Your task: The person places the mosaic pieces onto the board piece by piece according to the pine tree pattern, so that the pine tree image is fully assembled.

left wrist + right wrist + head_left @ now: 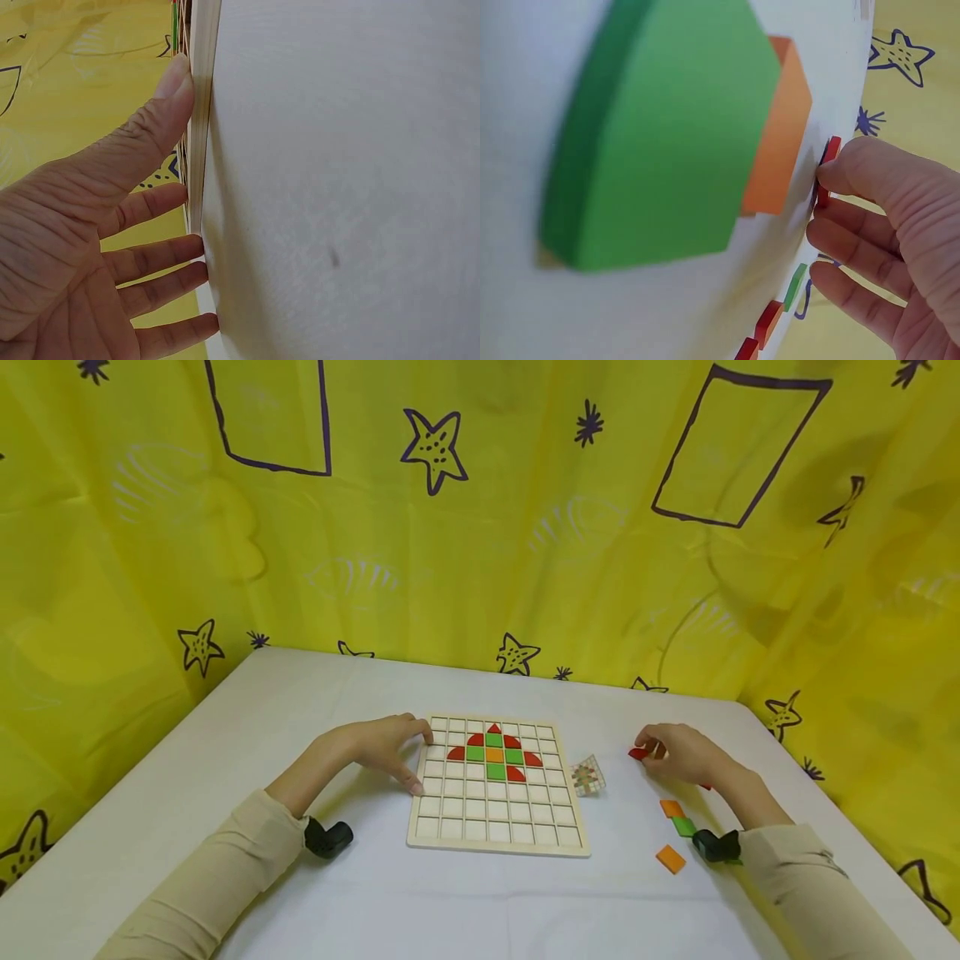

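Observation:
My left hand [386,747] rests along the left side of a pale wooden grid board [465,831]. Its thumb and straight fingertips touch the board's edge [199,112] in the left wrist view. Red, green and orange tiles form a pattern in the upper middle cells, with an orange tile [494,755] at its centre. Off to the right of the board, my right hand [686,752] pinches a red tile [831,150] between thumb and forefinger, close over the table. The fingers cover part of that tile.
A small card [587,776] printed with a grid pattern lies beside the board's right edge. Loose orange tiles [671,859] and a green tile [683,827] lie near the right wrist. Yellow patterned cloth [480,568] hangs behind the white table [360,902].

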The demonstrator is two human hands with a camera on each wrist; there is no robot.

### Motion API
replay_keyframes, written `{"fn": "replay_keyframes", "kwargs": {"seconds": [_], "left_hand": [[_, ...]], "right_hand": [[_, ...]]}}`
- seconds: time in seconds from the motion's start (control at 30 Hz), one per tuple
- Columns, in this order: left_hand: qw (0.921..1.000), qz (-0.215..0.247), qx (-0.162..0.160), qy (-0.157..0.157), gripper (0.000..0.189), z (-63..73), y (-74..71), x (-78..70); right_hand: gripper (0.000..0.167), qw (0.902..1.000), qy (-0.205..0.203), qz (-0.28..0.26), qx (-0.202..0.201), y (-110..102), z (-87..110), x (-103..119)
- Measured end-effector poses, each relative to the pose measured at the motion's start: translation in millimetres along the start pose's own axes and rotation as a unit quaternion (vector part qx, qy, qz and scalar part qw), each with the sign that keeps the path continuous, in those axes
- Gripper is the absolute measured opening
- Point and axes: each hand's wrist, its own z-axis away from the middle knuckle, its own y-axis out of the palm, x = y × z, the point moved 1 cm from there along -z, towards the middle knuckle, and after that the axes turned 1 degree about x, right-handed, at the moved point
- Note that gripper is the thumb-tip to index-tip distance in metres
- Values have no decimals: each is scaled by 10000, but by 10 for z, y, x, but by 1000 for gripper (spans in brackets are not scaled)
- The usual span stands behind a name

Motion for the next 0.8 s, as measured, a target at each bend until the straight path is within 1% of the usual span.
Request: {"fn": "replay_keyframes", "kwargs": {"seconds": [0.1, 0.33, 0.47, 0.57, 0.8], "left_hand": [[10000, -50, 18, 7, 71, -5, 2, -15], [10000, -65, 39, -44, 71, -11, -2, -34], [10000, -66, 42, -11, 71, -10, 6, -32], [10000, -70, 36, 35, 71, -9, 11, -29], [9999, -99, 3, -19, 70, -16, 6, -25]], "right_hand": [[22, 10000, -58, -7, -67, 10, 39, 21], [23, 9983, -405, 141, -396, -9, 100, 114], [24, 9971, -535, 64, -533, -34, 124, 186], [23, 9961, -617, 9, -629, -58, 128, 246], [22, 9918, -966, -13, -834, -112, 104, 400]]}}
